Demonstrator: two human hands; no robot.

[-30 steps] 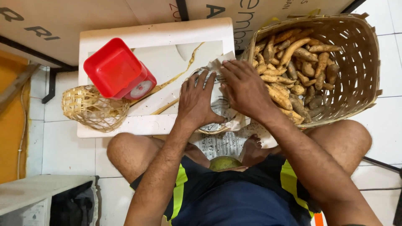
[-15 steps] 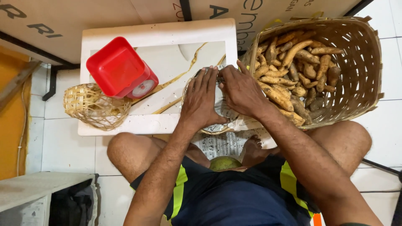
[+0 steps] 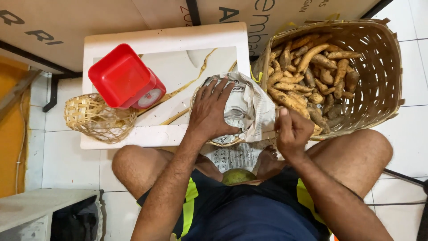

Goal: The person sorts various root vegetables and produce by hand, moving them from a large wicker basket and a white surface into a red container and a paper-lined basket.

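My left hand [image 3: 213,112] lies flat with spread fingers on a sheet of newspaper [image 3: 248,105] that covers a small woven basket at the near edge of the white tray-table [image 3: 165,42]. My right hand [image 3: 292,129] is beside it on the right, fingers pinched on the newspaper's right edge. Just beyond my right hand stands a large woven basket [image 3: 379,67] full of brown tubers [image 3: 312,71].
A red kitchen scale [image 3: 127,80] sits on the white table, and a small empty woven basket [image 3: 96,118] overhangs its near left corner. More newspaper [image 3: 234,156] and a green round fruit [image 3: 236,176] lie between my crossed legs. Cardboard [image 3: 89,18] is behind the table.
Both hands were together on the paper by the big basket. Now the left hand presses flat on the paper and the right hand has pulled back to the paper's right edge.
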